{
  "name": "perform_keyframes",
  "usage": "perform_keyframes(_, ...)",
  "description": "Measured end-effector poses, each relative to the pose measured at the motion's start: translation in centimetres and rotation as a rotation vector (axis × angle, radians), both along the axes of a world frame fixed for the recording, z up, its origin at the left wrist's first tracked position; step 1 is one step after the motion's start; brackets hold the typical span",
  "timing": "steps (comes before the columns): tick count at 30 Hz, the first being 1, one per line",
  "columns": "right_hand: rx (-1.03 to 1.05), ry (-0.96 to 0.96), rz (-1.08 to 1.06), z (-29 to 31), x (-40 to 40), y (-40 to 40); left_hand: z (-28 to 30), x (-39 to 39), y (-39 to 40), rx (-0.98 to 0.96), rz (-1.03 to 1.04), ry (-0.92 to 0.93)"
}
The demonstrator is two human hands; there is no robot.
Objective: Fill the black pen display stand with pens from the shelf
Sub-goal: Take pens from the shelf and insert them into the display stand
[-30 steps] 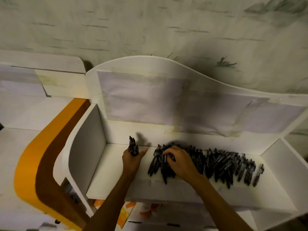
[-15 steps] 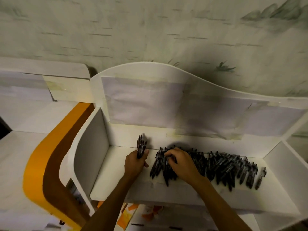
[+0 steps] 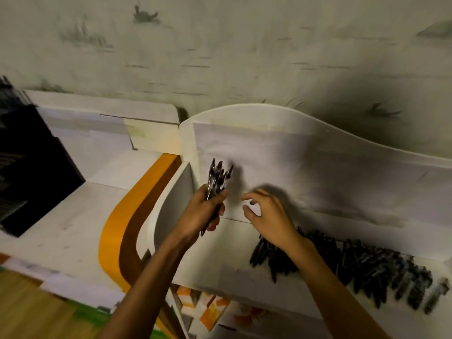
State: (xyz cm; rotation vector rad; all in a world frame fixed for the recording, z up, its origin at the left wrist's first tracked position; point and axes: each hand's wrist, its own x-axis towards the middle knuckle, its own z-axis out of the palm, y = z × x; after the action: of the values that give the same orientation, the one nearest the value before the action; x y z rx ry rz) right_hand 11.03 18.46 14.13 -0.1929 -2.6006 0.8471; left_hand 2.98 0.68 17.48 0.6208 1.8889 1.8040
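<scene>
My left hand (image 3: 204,211) grips a bunch of several black pens (image 3: 218,177), held upright above the left end of the white shelf (image 3: 220,263). My right hand (image 3: 266,214) hovers just to the right of it, raised off the shelf, fingers loosely curled and holding nothing. A long row of black pens (image 3: 354,267) lies on the shelf board to the right, partly hidden by my right forearm. The black pen display stand (image 3: 31,167) shows at the far left edge, blurred.
The shelf has a curved white back panel (image 3: 318,148) and a white side wall (image 3: 176,192) on its left. An orange and brown curved band (image 3: 122,231) runs beside it. A white surface (image 3: 61,228) lies under the stand. Orange-patterned boxes (image 3: 210,311) sit below the shelf.
My left hand has lifted the bunch of pens up off the shelf. My right hand has left the pen row and risen beside it. The view has swung left, revealing the black stand.
</scene>
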Motion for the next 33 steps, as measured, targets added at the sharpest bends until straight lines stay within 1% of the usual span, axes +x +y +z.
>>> perform_keyframes(3,0.028,0.046,0.037,2.2,-1.7,-2.2,2.5,-0.6,-3.4,0.056,0.01,-0.034)
perform_keyframes(7,0.039,0.097,0.083,5.0,-4.0,-6.6,4.4,-1.7,-9.0,0.154,0.065,0.014)
perform_keyframes(11,0.045,0.111,0.114,7.3,-6.4,-12.6,4.9,-3.6,-16.5,0.148,0.179,0.114)
perform_keyframes(13,0.034,0.119,0.138,8.5,-7.7,-16.0,5.0,-4.9,-20.5,0.141,0.253,0.126)
perform_keyframes(16,0.058,0.148,0.151,9.7,-9.9,-21.6,5.0,-7.0,-26.6,0.135,0.311,0.149)
perform_keyframes(21,0.076,0.19,0.148,10.5,-13.4,-31.2,4.8,-10.4,-37.0,0.132,0.34,0.131)
perform_keyframes(26,0.139,0.139,0.146,10.4,-16.6,-39.4,4.5,-13.5,-46.3,0.128,0.358,0.093)
perform_keyframes(29,0.163,0.096,0.133,10.3,-18.6,-43.0,4.6,-15.8,-50.5,0.141,0.378,0.07)
perform_keyframes(33,0.194,0.083,0.126,10.4,-22.2,-46.5,4.7,-19.5,-54.2,0.167,0.42,0.099)
